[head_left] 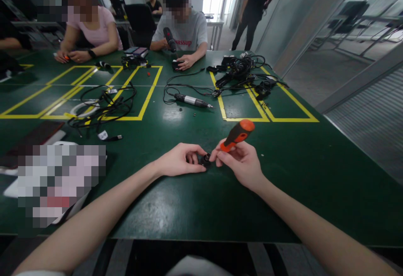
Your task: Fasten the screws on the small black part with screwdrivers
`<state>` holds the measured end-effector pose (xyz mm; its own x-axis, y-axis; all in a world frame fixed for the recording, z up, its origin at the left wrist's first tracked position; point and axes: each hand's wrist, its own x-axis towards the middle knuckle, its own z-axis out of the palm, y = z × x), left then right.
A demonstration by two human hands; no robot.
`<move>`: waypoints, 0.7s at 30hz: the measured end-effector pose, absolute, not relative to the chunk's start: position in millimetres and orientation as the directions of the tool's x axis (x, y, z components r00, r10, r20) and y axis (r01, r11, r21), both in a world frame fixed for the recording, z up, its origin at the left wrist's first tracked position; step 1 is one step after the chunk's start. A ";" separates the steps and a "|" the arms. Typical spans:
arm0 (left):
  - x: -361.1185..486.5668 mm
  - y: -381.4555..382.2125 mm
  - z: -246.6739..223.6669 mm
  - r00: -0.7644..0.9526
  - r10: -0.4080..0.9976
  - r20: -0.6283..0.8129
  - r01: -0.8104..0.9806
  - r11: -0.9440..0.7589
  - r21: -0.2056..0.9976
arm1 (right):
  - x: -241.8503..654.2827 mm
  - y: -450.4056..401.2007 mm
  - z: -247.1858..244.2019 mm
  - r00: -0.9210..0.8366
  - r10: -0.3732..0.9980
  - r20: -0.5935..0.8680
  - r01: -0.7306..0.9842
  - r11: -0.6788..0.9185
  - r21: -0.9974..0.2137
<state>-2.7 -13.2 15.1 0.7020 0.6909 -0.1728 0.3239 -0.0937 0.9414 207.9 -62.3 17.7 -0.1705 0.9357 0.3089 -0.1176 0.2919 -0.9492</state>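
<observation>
My left hand pinches a small dark round part between thumb and fingers, low over the green table. A screwdriver with an orange and black handle leans up and to the right out of my right hand, whose fingers close around its lower end. The right fingertips come close to the dark part. Whether the screwdriver's tip touches that part is hidden by the fingers.
An electric screwdriver with a cord lies ahead. Tangled black cables sit at back right, more cables at left. A phone and a blurred flat item lie left. Across the table, a person holds a power drill.
</observation>
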 end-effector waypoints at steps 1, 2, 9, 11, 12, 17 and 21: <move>-2.8 -13.1 15.2 0.702 0.690 -0.175 0.325 -0.092 0.941 | 207.9 -62.1 17.7 -0.174 0.937 0.303 -0.111 0.287 -0.951; -2.9 -13.1 15.2 0.702 0.690 -0.177 0.324 -0.088 0.942 | 207.9 -61.8 17.9 -0.179 0.937 0.300 -0.104 0.285 -0.953; -3.1 -12.9 14.4 0.702 0.690 -0.175 0.320 -0.087 0.943 | 208.1 -60.3 19.0 -0.212 0.933 0.292 -0.104 0.276 -0.956; -2.9 -12.8 14.9 0.700 0.694 -0.172 0.318 -0.087 0.944 | 207.5 -60.3 17.9 -0.206 0.932 0.297 -0.114 0.278 -0.954; -2.8 -12.8 15.2 0.699 0.695 -0.171 0.318 -0.087 0.944 | 207.1 -60.3 17.3 -0.195 0.933 0.301 -0.118 0.282 -0.952; -2.8 -13.1 15.5 0.698 0.695 -0.175 0.323 -0.087 0.942 | 206.5 -59.5 17.7 -0.156 0.944 0.291 -0.094 0.279 -0.956; -3.1 -12.6 13.3 0.701 0.694 -0.166 0.314 -0.091 0.945 | 209.6 -57.1 21.2 -0.170 0.937 0.306 -0.052 0.301 -0.952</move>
<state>-3.1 -12.6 13.3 0.7007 0.6938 -0.1661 0.3137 -0.0906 0.9452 209.6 -57.1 21.2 -0.1704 0.9368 0.3056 -0.0521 0.3011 -0.9522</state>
